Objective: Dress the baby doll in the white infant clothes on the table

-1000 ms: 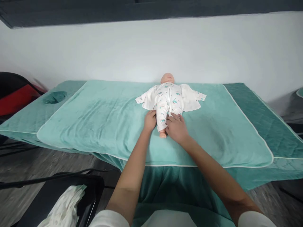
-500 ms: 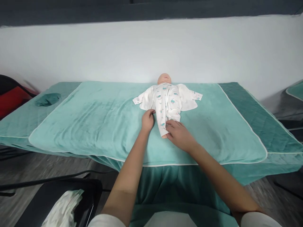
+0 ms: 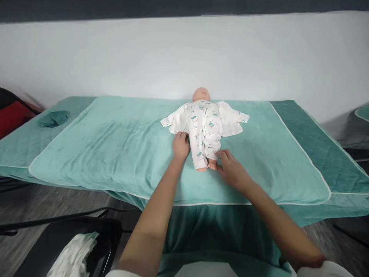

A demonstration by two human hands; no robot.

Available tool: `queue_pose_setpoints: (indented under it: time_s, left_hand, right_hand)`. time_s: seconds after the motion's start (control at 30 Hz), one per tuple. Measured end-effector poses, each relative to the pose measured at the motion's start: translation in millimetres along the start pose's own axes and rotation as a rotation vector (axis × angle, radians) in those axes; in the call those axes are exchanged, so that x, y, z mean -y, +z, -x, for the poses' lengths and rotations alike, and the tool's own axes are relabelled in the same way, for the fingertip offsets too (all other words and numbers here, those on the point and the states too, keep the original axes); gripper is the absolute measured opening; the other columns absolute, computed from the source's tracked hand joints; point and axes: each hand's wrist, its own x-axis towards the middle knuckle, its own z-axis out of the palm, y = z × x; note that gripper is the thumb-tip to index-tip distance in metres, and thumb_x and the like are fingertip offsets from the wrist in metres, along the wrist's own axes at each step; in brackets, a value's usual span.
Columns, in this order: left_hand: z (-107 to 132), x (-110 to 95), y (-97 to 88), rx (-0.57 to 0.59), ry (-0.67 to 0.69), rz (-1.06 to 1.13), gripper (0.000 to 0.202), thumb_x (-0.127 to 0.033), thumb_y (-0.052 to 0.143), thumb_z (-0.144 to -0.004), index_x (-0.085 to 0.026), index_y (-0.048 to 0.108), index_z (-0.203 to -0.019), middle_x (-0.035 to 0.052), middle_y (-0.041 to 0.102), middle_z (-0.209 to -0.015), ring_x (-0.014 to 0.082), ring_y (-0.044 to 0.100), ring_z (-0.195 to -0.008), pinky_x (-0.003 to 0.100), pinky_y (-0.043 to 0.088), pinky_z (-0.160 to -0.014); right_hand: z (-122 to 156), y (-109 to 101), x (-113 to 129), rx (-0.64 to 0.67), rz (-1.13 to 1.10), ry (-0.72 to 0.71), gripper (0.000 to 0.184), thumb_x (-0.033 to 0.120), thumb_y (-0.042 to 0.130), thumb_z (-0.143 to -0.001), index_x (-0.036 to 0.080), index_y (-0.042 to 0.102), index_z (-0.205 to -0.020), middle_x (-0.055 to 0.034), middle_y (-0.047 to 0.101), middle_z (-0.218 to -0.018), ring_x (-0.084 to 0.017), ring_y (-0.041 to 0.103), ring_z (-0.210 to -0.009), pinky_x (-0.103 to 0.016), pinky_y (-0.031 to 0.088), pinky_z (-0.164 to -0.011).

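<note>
A baby doll (image 3: 201, 94) lies on its back on a teal towel (image 3: 115, 154), head toward the wall. It wears a white printed sleepsuit (image 3: 205, 130) with the sleeves spread to both sides. Both small feet show at the leg ends. My left hand (image 3: 180, 145) is curled at the suit's left hip edge, fingers pressed on the fabric. My right hand (image 3: 232, 169) rests on the towel just right of the doll's feet, fingertips touching the right leg cuff, fingers loosely apart.
The towel covers a long teal padded table (image 3: 323, 127) against a white wall. A round face hole (image 3: 53, 118) sits at its left end. A black chair (image 3: 66, 238) with a white folded cloth (image 3: 75, 256) stands at lower left. A red and black seat (image 3: 11, 111) is at far left.
My right hand slid down and right off the doll's legs to beside the feet. Both feet now show from the leg ends. My left hand stayed at the hip.
</note>
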Motion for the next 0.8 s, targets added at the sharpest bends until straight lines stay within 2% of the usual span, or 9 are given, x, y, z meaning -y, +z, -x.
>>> queue_pose_setpoints:
  time_s: [0.13, 0.27, 0.33, 0.43, 0.53, 0.6, 0.67, 0.8]
  left_hand:
    - [-4.5, -10.0, -5.2, 0.023, 0.016, -0.182, 0.027, -0.016, 0.048, -0.094, -0.019, 0.069, -0.111, 0.0163, 0.065, -0.123, 0.0343, 0.056, -0.119, 0.048, 0.047, -0.100]
    - [-7.2, -14.5, -8.9, 0.041, 0.107, -0.211, 0.027, -0.018, 0.045, -0.097, -0.020, 0.068, -0.111, 0.0161, 0.061, -0.135, 0.0343, 0.047, -0.135, 0.051, 0.039, -0.111]
    - [-8.6, -13.8, -8.6, 0.064, 0.128, -0.174, 0.027, -0.016, 0.045, -0.096, -0.020, 0.068, -0.110, 0.0167, 0.062, -0.132, 0.0338, 0.046, -0.137, 0.050, 0.036, -0.115]
    - [-11.7, -11.5, -6.8, 0.112, 0.103, -0.124, 0.026, -0.014, 0.047, -0.094, -0.018, 0.069, -0.106, 0.0192, 0.064, -0.124, 0.0353, 0.049, -0.132, 0.051, 0.036, -0.114]
    - [-15.3, -9.1, -4.7, 0.134, 0.111, -0.129, 0.026, -0.014, 0.047, -0.093, -0.018, 0.069, -0.106, 0.0200, 0.063, -0.123, 0.0361, 0.051, -0.127, 0.052, 0.037, -0.112]
    - [-17.3, -8.0, -3.6, 0.141, 0.112, -0.147, 0.026, -0.014, 0.046, -0.094, -0.019, 0.068, -0.107, 0.0192, 0.063, -0.122, 0.0358, 0.052, -0.125, 0.051, 0.040, -0.109]
    - [-18.9, -7.3, -3.1, 0.152, 0.108, -0.161, 0.027, -0.014, 0.045, -0.094, -0.019, 0.067, -0.109, 0.0189, 0.063, -0.122, 0.0357, 0.053, -0.122, 0.049, 0.042, -0.106]
    - [-22.0, -7.2, -3.3, 0.167, 0.117, -0.177, 0.028, -0.015, 0.045, -0.095, -0.017, 0.065, -0.114, 0.0196, 0.062, -0.124, 0.0365, 0.053, -0.121, 0.050, 0.043, -0.104]
  right_hand:
    - [-5.1, 25.4, -4.7, -0.068, -0.001, 0.092, 0.022, 0.014, 0.051, -0.092, 0.018, 0.056, -0.113, -0.0146, 0.064, -0.117, -0.027, 0.063, -0.097, -0.037, 0.050, -0.077]
    - [-13.2, 33.5, -10.1, -0.135, -0.076, 0.037, 0.014, 0.014, 0.048, -0.091, 0.020, 0.058, -0.100, -0.0118, 0.066, -0.105, -0.025, 0.062, -0.094, -0.035, 0.048, -0.079]
    - [-11.4, 27.0, -10.1, -0.154, -0.168, -0.007, 0.013, 0.015, 0.048, -0.091, 0.021, 0.058, -0.097, -0.0080, 0.065, -0.097, -0.022, 0.061, -0.085, -0.033, 0.047, -0.074]
    - [-1.6, 6.6, -0.8, -0.159, -0.303, -0.124, 0.007, 0.017, 0.051, -0.093, 0.022, 0.055, -0.092, -0.0018, 0.059, -0.083, -0.016, 0.055, -0.070, -0.029, 0.043, -0.065]
    - [7.3, -15.1, 12.3, -0.168, -0.384, -0.239, 0.007, 0.018, 0.051, -0.096, 0.023, 0.053, -0.092, -0.0012, 0.058, -0.081, -0.015, 0.054, -0.070, -0.028, 0.043, -0.065]
    - [8.4, -23.3, 14.7, -0.170, -0.395, -0.245, 0.005, 0.020, 0.052, -0.098, 0.023, 0.053, -0.094, -0.0013, 0.059, -0.081, -0.015, 0.055, -0.070, -0.029, 0.044, -0.065]
    - [6.2, -24.9, 9.6, -0.114, -0.348, -0.181, 0.006, 0.027, 0.055, -0.099, 0.023, 0.054, -0.094, -0.0007, 0.059, -0.080, -0.015, 0.055, -0.069, -0.028, 0.043, -0.064]
    - [1.5, -17.6, -9.3, 0.144, -0.151, -0.078, 0.008, 0.029, 0.056, -0.098, 0.022, 0.055, -0.096, -0.0016, 0.063, -0.088, -0.016, 0.057, -0.071, -0.028, 0.039, -0.063]
